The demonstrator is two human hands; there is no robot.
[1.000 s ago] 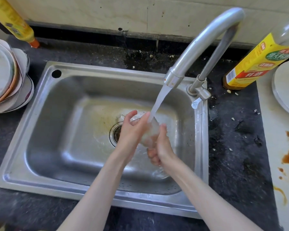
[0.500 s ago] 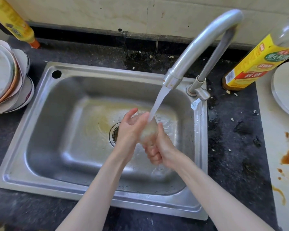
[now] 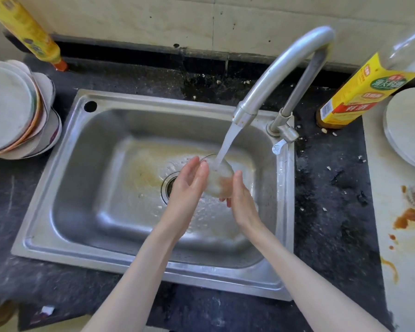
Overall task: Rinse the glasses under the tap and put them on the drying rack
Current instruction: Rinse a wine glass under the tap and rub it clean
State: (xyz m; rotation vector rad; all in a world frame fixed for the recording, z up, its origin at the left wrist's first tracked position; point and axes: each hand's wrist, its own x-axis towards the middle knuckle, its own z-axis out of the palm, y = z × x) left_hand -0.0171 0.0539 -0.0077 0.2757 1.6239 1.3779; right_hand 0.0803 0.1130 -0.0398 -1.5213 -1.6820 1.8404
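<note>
A clear glass [image 3: 218,179] is held over the steel sink [image 3: 65,168], right under the running tap [image 3: 273,75]. Water pours into its open top. My left hand [image 3: 188,185] lies against the glass's left side with straight fingers. My right hand [image 3: 241,200] holds the glass from the right and below, fingers curled under its base, thumb up along its side. The lower part of the glass is hidden behind both hands.
A stack of plates [image 3: 12,109] sits left of the sink. A yellow bottle [image 3: 27,29] leans at the back left, a yellow-labelled bottle [image 3: 367,89] at the back right. A white plate [image 3: 407,128] and sauce stains [image 3: 407,219] lie on the right counter.
Both hands have shifted a little around the glass under the stream; the left hand's fingers have straightened along its side. The glass stays under the tap.
</note>
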